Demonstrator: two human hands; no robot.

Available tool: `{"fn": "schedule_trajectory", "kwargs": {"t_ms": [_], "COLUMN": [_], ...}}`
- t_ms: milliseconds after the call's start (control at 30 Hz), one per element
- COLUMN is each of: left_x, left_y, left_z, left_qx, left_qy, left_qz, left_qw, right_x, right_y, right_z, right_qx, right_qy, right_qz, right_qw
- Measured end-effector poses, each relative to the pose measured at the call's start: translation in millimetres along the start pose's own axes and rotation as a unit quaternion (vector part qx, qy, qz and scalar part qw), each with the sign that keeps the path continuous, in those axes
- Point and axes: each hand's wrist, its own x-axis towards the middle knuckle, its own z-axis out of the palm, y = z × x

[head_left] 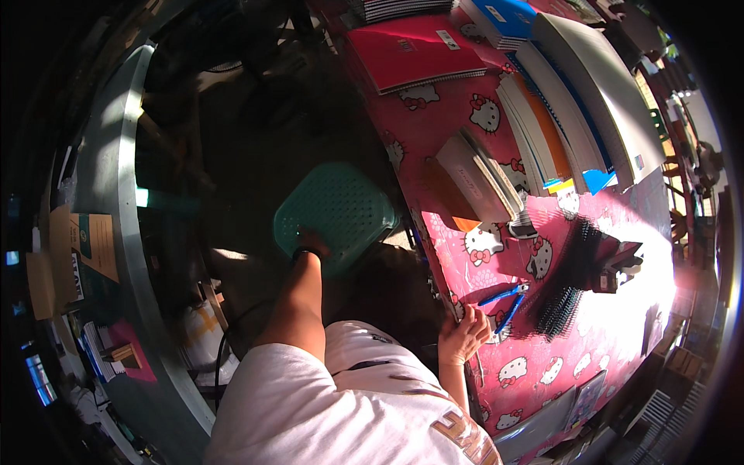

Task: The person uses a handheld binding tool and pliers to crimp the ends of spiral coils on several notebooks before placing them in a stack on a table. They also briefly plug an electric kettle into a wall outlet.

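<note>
My left arm reaches forward, and my left hand (315,242) lies against a green plastic seat (341,203) with rows of small holes. Shadow hides how its fingers are bent; a dark band circles the wrist. My right hand (463,335) rests at the near edge of the pink cartoon-print tabletop (535,370), fingers apart and nothing seen in them. Just beyond its fingertips lie blue-handled pliers (508,302), handles spread. A thin stick-like thing (479,369) sits beside the hand. Farther right is a pile of black spiral binding coils (564,283).
A red spiral notebook (415,53), a small stack of books (479,177) and rows of thick paper stacks (601,93) stand on the pink table. To the left runs a grey table edge (128,178) with an opened cardboard box (87,244). The floor between is dark.
</note>
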Motion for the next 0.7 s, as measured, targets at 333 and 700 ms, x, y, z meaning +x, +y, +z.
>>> {"fn": "schedule_trajectory", "kwargs": {"t_ms": [333, 700], "left_x": [-22, 9], "left_y": [6, -15], "left_z": [-13, 9], "left_qx": [-0.053, -0.062], "left_qy": [0.072, 0.085], "left_qz": [-0.004, 0.135], "left_qw": [0.996, 0.985], "right_x": [3, -2], "right_y": [3, 1], "right_z": [0, -6], "right_qx": [0.008, 0.004], "right_qy": [0.003, -0.023], "right_qz": [-0.009, -0.008], "right_qw": [1.0, 1.0]}}
